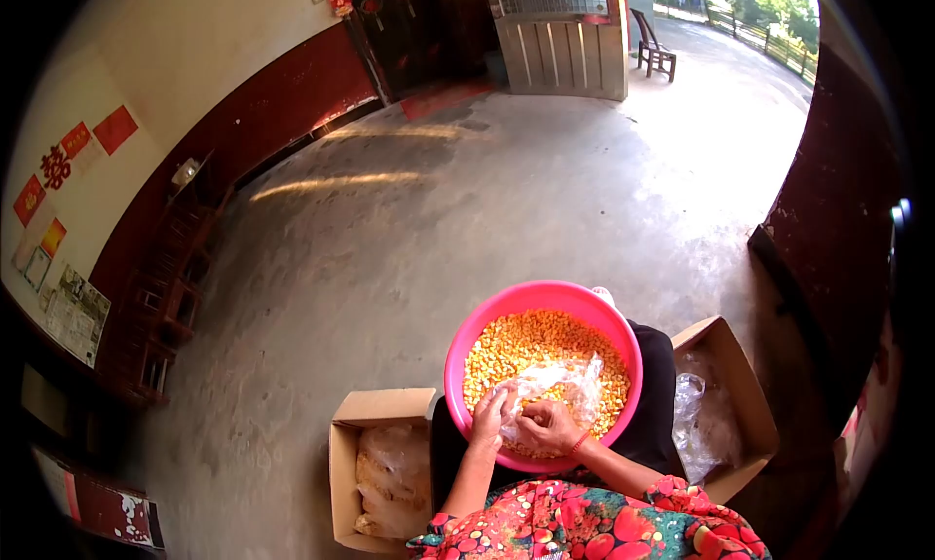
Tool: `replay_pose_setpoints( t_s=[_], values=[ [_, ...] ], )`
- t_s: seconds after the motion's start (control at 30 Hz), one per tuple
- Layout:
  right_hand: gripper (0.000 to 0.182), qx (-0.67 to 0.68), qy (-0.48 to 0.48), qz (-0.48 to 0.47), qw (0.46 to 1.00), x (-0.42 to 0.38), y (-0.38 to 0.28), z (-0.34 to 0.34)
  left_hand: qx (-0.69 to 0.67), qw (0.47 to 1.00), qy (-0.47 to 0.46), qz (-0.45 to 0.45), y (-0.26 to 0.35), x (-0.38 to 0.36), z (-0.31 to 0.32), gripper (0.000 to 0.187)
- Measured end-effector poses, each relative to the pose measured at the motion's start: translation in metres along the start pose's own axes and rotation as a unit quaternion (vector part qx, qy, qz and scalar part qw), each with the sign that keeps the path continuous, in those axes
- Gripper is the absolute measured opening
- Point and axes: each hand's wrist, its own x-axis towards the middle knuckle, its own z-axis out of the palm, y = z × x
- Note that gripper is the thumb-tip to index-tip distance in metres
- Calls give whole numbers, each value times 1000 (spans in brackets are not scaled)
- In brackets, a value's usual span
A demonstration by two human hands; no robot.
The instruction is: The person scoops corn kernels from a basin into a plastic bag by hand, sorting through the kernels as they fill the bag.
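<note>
A pink basin (456,365) full of yellow-orange kernels (531,334) rests on the lap. Over the kernels lies a clear plastic bag (582,383). At its near left edge my left hand (490,412) has its fingers closed on the plastic. My right hand (551,428), with a red string at the wrist, is just to the right, its fingers bent and pinched on the bag's near edge. Both hands are inside the basin's near rim, close together. Small details between the fingertips are hard to make out.
An open cardboard box (386,404) with filled clear bags stands at the left of the legs. Another box (755,404) holding clear plastic bags is at the right. Wooden chairs (180,307) line the left wall; a chair (655,56) stands near the doorway.
</note>
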Motion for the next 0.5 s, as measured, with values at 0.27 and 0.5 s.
replay_pose_setpoints(
  t_s=[0.27, 0.5],
  values=[
    [26, 135, 84, 87, 983, 21, 13, -25, -12, 1000, -17, -5, 0, -2, 0, 13],
    [16, -74, 237, 43, 968, 73, 67, -67, 8, 1000, -23, 3, 2, -2, 0, 12]
  ],
)
